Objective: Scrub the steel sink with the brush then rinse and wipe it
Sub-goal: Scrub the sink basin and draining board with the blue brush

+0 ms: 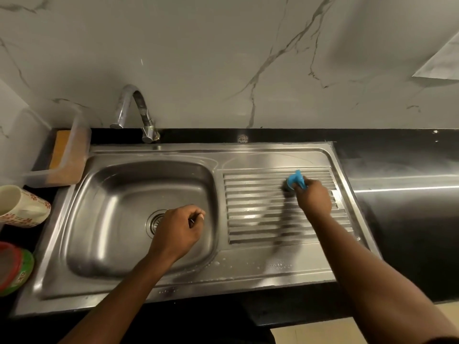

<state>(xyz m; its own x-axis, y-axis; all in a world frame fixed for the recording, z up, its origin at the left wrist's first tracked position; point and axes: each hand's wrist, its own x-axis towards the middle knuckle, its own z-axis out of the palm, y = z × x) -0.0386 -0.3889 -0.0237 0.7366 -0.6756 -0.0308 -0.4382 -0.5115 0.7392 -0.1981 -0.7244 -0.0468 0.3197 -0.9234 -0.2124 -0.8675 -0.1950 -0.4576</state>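
The steel sink point(104, 194) has a bowl on the left and a ribbed drainboard point(253, 194) on the right. My right hand point(314, 198) grips a brush with a blue handle point(296, 181), its dark head pressed on the far part of the drainboard ribs. My left hand point(177, 229) hovers over the bowl beside the drain point(155, 222), fingers curled loosely with nothing visible in them. Water drops lie on the sink's front rim.
A chrome tap point(134, 112) stands behind the bowl. At the left are a clear plastic box with an orange sponge point(62, 155), a patterned mug point(22, 207) and a red-and-green lid point(15, 266). Black countertop point(402, 194) extends to the right.
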